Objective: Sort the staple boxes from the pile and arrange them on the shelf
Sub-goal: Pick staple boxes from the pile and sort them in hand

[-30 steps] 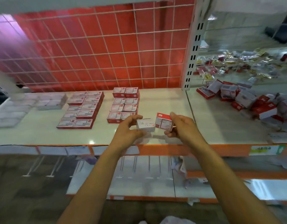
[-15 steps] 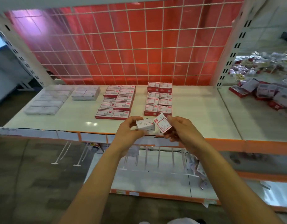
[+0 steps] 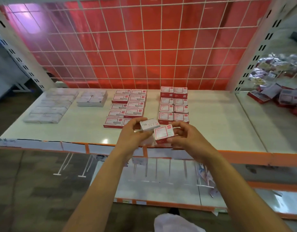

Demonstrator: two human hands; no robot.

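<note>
One box (image 3: 149,125) each, left hand (image 3: 132,133), right hand (image 3: 189,139)

Head view, sole camera: wide-angle, worn at standing height, close to the shelf (image 3: 211,128) front edge, facing forward and down. Red mesh backing (image 3: 144,47) far, floor near.

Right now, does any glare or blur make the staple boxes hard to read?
Head view: a small glare spot on the shelf near its front edge; head view: pink flare over the wire grid at top left; head view: the pile at far right is smeared; head view: print on the white box and red box is too soft to read.
</note>
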